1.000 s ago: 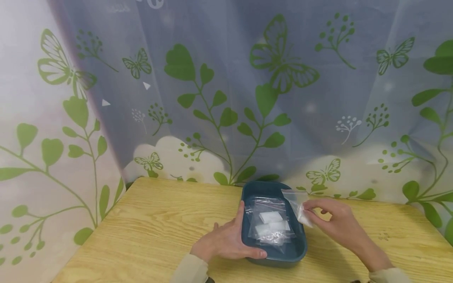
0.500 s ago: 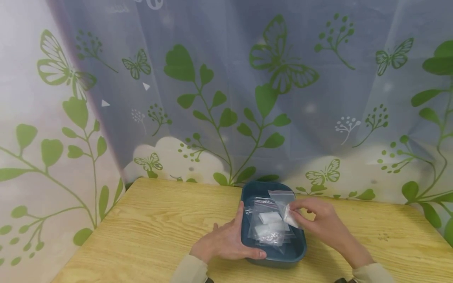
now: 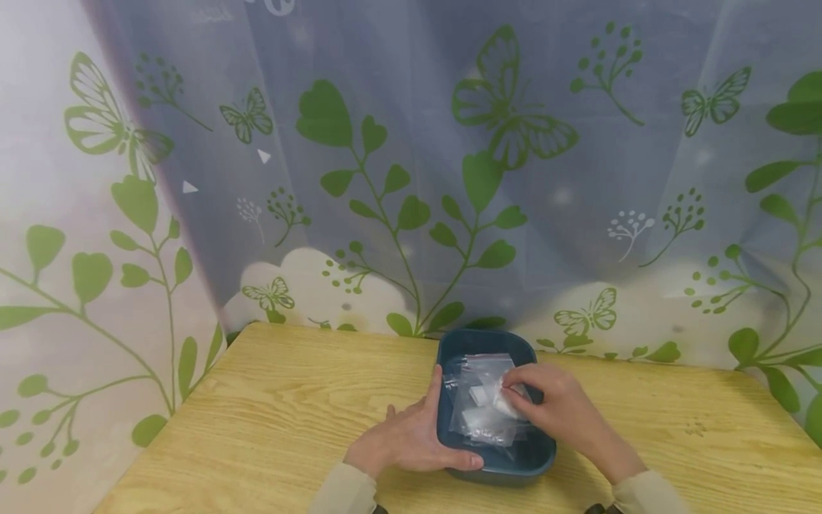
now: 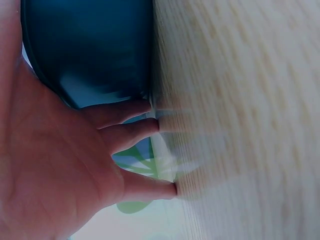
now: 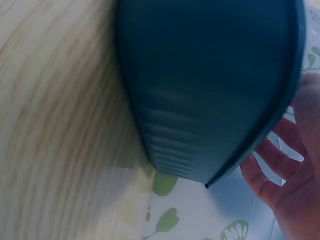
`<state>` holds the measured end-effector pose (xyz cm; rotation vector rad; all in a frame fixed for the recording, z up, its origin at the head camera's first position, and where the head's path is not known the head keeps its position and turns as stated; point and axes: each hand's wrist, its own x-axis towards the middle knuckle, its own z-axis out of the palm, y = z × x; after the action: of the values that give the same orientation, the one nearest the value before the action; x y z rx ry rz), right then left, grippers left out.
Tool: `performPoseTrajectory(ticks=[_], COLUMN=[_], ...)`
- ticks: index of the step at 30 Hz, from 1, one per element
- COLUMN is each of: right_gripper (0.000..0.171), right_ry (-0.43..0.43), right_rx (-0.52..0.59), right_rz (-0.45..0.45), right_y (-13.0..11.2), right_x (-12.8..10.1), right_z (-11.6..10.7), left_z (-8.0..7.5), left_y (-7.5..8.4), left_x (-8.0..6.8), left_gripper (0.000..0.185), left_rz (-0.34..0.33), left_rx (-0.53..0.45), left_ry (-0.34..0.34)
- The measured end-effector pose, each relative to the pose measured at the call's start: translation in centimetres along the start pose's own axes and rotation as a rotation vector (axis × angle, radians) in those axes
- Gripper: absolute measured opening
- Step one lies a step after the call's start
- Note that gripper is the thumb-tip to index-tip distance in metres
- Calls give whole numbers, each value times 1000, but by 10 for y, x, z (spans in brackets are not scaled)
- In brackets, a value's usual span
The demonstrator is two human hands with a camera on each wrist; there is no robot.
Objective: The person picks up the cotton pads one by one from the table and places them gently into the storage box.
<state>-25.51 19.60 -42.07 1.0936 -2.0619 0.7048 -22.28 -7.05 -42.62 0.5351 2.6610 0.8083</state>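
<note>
So there's a dark teal plastic tub point(image 3: 495, 467) sitting on a light wood-grain table point(image 3: 282, 400), toward the back edge, and it's got a little pile of clear zip bags point(image 3: 478, 421) lying inside; a couple of them show small white pieces through the plastic. The person's left hand point(image 3: 411, 439) is resting against the tub's left wall, thumb lying along the near rim and one finger up along the side, the other fingers spread on the table just beside it; so that hand is relaxed and bracing, not clenched round anything. The right hand point(image 3: 546, 410) is reaching in over the tub from its right side; its fingertips pinch a small clear bag with white stuff in it point(image 3: 504, 401), right on top of the pile in the tub. Behind the tub hangs a sheer curtain point(image 3: 411, 178) printed with green leaves and butterflies.
</note>
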Motion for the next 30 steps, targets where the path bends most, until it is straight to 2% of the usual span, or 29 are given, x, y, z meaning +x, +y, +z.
performPoseTrajectory(ticks=[12,21,30], right_gripper=[27,25,14], right_ry=[-100,-179,-399], right_rx=[-102,-137,-131], right_rz=[31,77,142], right_y=[-3,-7,-13], right_x=[-1,-1,2], right_z=[14,16,14], left_z=[1,0,-1], left_y=[-1,1,2], left_x=[0,0,-1], left_gripper=[142,142,142], left_rz=[0,2,5], left_rx=[4,0,-14], left_ry=[5,13,13])
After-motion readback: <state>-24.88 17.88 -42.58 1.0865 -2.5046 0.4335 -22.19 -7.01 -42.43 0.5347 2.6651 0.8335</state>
